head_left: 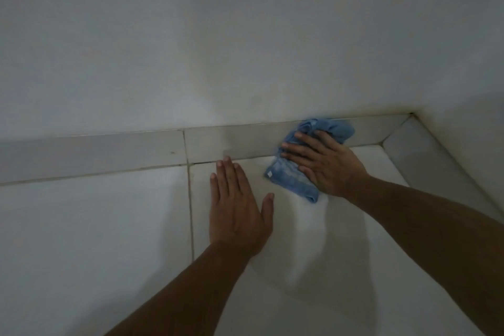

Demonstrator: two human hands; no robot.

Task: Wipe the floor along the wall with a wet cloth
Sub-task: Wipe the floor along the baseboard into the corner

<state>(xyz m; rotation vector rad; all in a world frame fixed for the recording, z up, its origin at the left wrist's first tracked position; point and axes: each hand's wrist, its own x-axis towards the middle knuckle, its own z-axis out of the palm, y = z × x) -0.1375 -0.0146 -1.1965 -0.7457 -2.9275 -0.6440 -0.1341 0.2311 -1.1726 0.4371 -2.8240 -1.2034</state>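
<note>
Indoor room, most likely a home; nothing shows which room. View is low, at a corner where two walls meet. Floor of large pale glossy tiles with thin grey grout lines; a streak of sheen on the tile surface. Wall plain, painted off-white, faintly scuffed and shadowed. A tiled skirting strip runs along the base of the wall and turns at the corner, where the joint looks darkened with grime. Light is dim and even. No furniture or fittings fall within view, so the room type stays uncertain.
</note>
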